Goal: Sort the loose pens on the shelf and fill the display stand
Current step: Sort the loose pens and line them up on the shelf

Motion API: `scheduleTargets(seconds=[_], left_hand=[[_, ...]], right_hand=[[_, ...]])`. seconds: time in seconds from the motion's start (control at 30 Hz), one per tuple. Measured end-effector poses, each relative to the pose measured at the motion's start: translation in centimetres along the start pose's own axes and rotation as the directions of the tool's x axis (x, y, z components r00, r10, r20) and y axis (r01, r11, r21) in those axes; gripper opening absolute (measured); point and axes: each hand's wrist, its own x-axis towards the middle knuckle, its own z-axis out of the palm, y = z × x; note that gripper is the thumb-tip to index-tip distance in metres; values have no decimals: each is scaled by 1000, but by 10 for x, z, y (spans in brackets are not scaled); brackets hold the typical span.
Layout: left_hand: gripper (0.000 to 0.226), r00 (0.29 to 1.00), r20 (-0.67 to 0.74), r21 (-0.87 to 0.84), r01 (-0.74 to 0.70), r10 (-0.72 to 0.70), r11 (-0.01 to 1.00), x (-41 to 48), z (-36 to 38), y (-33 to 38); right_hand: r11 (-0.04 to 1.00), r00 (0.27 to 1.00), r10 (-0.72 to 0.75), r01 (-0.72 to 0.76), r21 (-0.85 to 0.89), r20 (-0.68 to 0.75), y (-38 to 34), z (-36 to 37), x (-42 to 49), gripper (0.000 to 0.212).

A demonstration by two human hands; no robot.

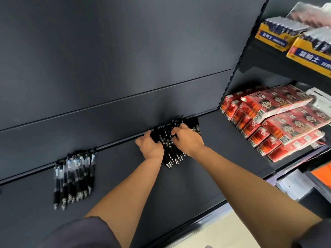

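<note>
While both bare arms reached to the back edge of the dark grey metal shelf [215, 158], the left hand [150, 146] gripped a heap of black plastic click pens [170, 154] from its left side, fingers curled round the barrels. The right hand [186, 138] clamped on the same heap from the right, fingers hooked over it. Heap lay against the back edge, right of middle. A row of black pens with clear upper barrels [73, 178] lay back-left, well apart. On the neighbouring shelf, stacked red printed snack packets [275, 122].
</note>
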Motion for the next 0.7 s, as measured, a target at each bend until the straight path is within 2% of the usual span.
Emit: scheduleTargets(seconds=[0.07,0.13,0.27,0.37,0.5,0.6,0.7], left_hand=[[59,993,-25,-8,113,-114,994,0,-2,-1],[61,984,21,-9,179,-179,984,-1,-3,-3],[59,978,175,-76,125,-110,989,-7,-5,-5],[61,970,225,-17,101,-95,995,-8,-12,-5],[43,963,266,198,-97,42,975,-11,-35,-8],[29,932,311,375,-301,187,877,-11,-62,-11],[23,910,326,483,-394,257,782,-8,-92,-10]], right_hand=[[1000,1000,-2,2,3,5,-1,1,-1,30],[1000,1000,5,-5,12,0,-1,0,-2,29],[1000,1000,5,-5,11,-11,-3,0,-6,29],[1000,1000,4,-4,4,-15,-5,-1,-9,29],[995,999,-22,18,-99,-34,-16,-3,-13,32],[965,992,-105,85,-246,-69,-35,-3,-16,31],[949,982,-173,146,-280,-73,-60,-4,-18,30]])
